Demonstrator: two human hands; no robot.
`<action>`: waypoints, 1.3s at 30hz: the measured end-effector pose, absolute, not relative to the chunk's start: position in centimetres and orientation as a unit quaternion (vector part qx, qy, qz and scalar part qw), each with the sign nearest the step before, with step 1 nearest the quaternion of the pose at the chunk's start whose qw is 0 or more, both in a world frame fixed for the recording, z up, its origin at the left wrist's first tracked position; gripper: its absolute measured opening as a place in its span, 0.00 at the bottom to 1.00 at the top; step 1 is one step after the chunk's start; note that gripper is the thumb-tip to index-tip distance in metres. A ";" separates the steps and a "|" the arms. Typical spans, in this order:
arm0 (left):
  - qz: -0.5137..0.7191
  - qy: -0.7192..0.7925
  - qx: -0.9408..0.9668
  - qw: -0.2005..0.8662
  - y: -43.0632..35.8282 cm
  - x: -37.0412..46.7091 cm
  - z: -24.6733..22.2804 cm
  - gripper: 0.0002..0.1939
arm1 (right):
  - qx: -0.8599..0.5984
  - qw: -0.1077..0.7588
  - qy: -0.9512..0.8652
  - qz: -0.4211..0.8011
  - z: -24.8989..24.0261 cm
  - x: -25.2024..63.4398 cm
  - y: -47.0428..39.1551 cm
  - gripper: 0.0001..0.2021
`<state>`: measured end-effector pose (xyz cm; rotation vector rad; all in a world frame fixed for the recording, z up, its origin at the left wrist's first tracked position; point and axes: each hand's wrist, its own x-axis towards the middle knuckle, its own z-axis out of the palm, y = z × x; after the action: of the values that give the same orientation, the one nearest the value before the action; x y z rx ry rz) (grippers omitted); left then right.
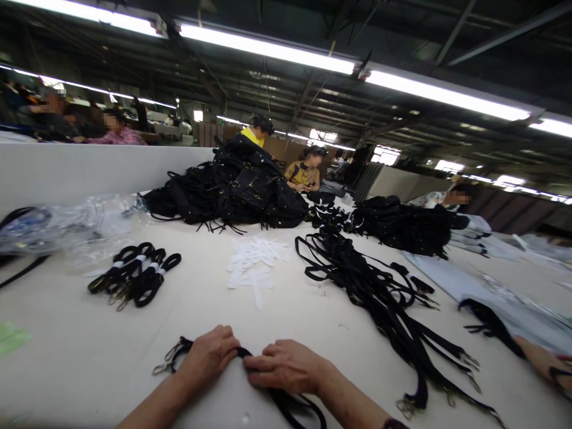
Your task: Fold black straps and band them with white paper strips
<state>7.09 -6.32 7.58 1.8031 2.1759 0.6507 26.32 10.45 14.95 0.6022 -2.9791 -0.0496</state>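
On the pale table a black strap (295,411) runs under both of my hands. My left hand (211,356) is closed on the strap near its end, and metal snap hooks (164,363) stick out to the left of it. My right hand (288,367) pinches the same strap a short way to the right, fingers bent. From there a loop of it trails toward the table's front edge. Part of the strap is hidden under the fingers. Beyond my hands lie white paper strips (257,262), and to the left several coiled straps (134,274) with white bands.
Loose black straps (379,304) with hooks spread on the right. Black bags (241,185) are heaped at the back, with more bags (402,223) beyond the straps. Clear plastic bags (75,226) lie at left. A co-worker's hand (543,360) holds a black item at far right.
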 end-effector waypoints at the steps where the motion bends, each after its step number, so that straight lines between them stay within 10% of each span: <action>1: 0.223 0.746 0.616 0.120 -6.3 7.1 7.6 0.10 | 0.203 0.044 -0.978 -0.016 14.9 26.1 10.3 0.13; 30: 0.157 0.725 0.662 0.106 -11.7 3.4 10.2 0.21 | -0.196 0.079 -0.977 0.036 8.8 22.1 3.2 0.07; 39: 0.195 0.741 0.643 0.011 -12.1 4.2 5.9 0.19 | -0.102 0.174 -0.975 0.097 8.7 22.8 3.3 0.32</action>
<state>4.16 -12.13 5.86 2.0051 2.3115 0.6099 22.80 3.31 8.67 -0.2887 -2.7623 0.2752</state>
